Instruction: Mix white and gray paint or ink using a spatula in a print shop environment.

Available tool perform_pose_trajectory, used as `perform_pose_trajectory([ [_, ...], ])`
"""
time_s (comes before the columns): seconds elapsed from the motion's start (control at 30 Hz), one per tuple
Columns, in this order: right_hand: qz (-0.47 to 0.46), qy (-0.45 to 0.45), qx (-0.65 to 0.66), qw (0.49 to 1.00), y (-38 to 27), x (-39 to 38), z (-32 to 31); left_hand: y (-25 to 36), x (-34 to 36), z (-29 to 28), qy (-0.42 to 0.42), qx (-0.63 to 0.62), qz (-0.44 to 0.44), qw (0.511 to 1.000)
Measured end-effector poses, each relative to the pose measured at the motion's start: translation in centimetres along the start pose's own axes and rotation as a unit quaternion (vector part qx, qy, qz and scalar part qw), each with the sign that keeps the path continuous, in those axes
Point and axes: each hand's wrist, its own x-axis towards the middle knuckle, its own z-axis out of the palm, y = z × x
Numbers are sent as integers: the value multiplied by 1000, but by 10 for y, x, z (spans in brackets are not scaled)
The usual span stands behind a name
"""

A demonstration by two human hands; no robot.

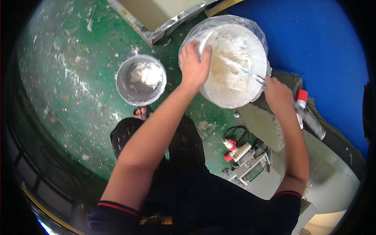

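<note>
The left hand's [194, 64] grip clasps the left rim of a white tub [223, 100], far right of centre; the right hand's [279, 96] holds a blurred tool [257, 77]. A grey bucket [126, 88] stands left, a red-capped bottle [301, 98] right.

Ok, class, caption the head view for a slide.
Left hand gripping a tub of white material, right hand holding a blurred tool.

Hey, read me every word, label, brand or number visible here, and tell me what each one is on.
Dark shirt: yellow lettering beside a small badge; I won't copy out wording.
Red-and-white bottle: no readable text.
White tub: no lettering visible.
Grey bucket: no lettering visible.
</note>
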Motion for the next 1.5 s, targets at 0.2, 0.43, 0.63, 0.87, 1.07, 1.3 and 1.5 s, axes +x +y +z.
perform_pose_trajectory([
  [0.2, -140, -40, -121, 982, -47, 118, 28, -12, 2, 21, 31, -7, -6, 999],
  [0.43, -164, -136, 55, 975, -52, 178, 101, -12, 8, 27, 36, -21, 13, 999],
  [0.63, -121, -367, 264, 884, -64, 181, 105, -11, 11, 34, 45, -44, 28, 998],
  [0.87, -38, -370, 491, 788, -63, 168, 95, -8, 10, 38, 42, -63, -1, 997],
  [1.07, -33, -310, 585, 749, -62, 149, 76, -15, 7, 38, 38, -106, -20, 993],
  [1.3, -33, -242, 659, 712, -46, 100, 76, -14, 8, 29, 32, -60, -14, 998],
  [1.5, -34, -168, 676, 717, -32, 43, 70, -20, 16, 2, -19, -128, -68, 989],
])
